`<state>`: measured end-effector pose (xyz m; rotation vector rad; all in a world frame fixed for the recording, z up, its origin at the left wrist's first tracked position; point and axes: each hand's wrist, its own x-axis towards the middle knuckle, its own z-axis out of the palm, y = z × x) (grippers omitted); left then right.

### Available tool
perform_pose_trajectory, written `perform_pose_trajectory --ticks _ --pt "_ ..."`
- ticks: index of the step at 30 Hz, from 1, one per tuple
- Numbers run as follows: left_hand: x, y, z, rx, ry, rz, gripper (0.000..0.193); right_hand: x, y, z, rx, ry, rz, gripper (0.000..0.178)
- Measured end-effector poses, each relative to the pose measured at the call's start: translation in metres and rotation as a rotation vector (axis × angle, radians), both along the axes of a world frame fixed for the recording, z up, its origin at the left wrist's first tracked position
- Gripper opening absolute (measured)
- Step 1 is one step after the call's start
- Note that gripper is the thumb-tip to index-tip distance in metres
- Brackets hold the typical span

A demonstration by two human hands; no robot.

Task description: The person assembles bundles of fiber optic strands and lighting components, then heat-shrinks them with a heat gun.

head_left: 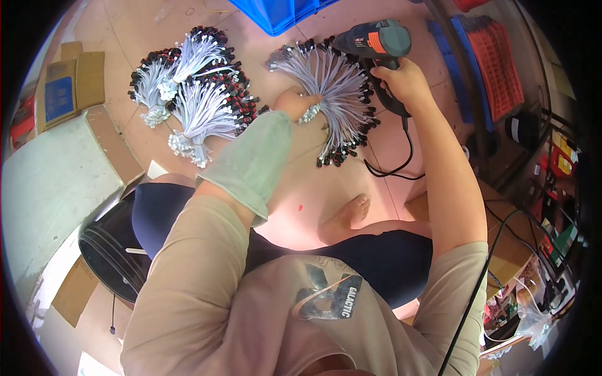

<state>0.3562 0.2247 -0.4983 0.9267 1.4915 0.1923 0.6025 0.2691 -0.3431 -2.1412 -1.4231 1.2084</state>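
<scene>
My right hand [404, 83] is wrapped round the handle of a dark heat gun [389, 39] with an orange band. The gun's nozzle points left, over the black and red ends of a fanned bundle of white cables [335, 81]. My left hand [293, 103] is closed on that bundle where the cables gather, near their white connectors. A grey-green cloth cover [254, 160] wraps my left wrist and forearm. From the gun's handle a black cord [411, 147] loops down to the floor.
Several tied bundles of similar cables [204, 106] lie on the tiled floor to the left. A blue crate [276, 15] stands at the far edge. Red and blue baskets [495, 69] lean at the right. A bare foot [356, 210] rests nearby, and a black stool [113, 257] is at the left.
</scene>
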Motion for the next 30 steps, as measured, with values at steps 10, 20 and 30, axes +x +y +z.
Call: perform_pose_trajectory --ticks 10,20,30 --pt "0.009 -0.013 0.010 0.474 0.349 -0.348 0.083 -0.028 0.006 0.000 -0.054 0.045 0.058 0.040" --pt "0.005 -0.047 0.004 1.059 0.644 -0.743 0.062 -0.031 -0.015 0.009 -0.035 0.305 -0.101 0.029" --pt "0.004 -0.034 -0.009 1.031 0.460 -0.932 0.050 0.062 -0.082 0.060 -0.130 0.364 -0.222 0.018"
